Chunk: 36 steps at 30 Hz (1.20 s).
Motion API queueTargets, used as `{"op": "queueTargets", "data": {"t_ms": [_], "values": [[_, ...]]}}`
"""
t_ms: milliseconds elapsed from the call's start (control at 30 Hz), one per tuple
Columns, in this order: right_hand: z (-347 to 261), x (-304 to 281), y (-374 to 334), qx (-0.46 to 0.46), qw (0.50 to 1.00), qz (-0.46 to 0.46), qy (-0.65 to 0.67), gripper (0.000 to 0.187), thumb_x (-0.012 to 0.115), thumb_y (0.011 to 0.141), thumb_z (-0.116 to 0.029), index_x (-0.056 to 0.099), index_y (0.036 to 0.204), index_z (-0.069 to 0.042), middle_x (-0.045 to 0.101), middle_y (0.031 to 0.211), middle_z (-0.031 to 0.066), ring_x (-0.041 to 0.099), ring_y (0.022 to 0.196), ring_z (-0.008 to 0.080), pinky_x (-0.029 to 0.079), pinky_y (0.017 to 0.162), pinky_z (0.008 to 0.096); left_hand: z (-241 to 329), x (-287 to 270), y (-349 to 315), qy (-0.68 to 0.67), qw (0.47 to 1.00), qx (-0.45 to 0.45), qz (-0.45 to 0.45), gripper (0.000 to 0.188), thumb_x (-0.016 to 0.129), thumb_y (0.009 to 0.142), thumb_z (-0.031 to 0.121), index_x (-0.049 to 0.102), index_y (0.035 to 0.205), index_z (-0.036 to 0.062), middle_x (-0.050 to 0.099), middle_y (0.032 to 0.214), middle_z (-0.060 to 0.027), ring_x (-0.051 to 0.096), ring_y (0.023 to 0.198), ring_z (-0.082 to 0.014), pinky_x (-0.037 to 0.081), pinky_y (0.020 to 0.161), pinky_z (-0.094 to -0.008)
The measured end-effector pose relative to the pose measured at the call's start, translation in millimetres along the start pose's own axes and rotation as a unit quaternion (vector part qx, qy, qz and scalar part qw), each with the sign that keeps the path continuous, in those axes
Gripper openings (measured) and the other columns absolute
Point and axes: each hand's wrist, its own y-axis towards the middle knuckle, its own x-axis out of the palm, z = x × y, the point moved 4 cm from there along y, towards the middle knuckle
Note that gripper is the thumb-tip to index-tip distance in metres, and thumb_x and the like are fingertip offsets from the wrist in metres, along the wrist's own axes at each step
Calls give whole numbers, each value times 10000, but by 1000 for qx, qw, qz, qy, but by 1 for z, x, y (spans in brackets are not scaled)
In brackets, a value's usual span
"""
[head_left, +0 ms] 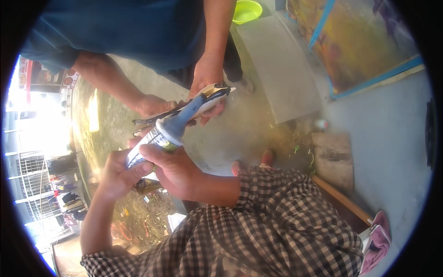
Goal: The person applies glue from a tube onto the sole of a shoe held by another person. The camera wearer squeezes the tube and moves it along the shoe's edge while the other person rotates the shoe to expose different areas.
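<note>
Both of my hands are closed around a white sealant tube with a printed label and a long blue-grey nozzle. My left hand wraps its lower end, thumb along the side. Across the tube's near side, my right hand grips with thumb and fingers. The tube tilts up and to the right. Its nozzle lies over, or touches, a long cream-and-black piece whose kind I cannot make out. A person opposite holds that piece with a left-side hand and a right-side hand.
A yellow-green basin stands on the floor at the back. A grey flat board lies to its right, near a blue-edged panel. Debris litters the lower left. A pink cloth item is at lower right.
</note>
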Motion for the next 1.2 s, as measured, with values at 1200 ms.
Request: {"op": "queueTargets", "data": {"t_ms": [1200], "values": [[2,4,9,33,999,1,41,293,663,865,-187,512,1113,-150,579,1109,56,523,1078,157,443,910,331,12,-9,9,-36,998,51,-23,273,716,829,223,657,946,-16,642,750,-2,552,691,-71,466,617,-255]]}}
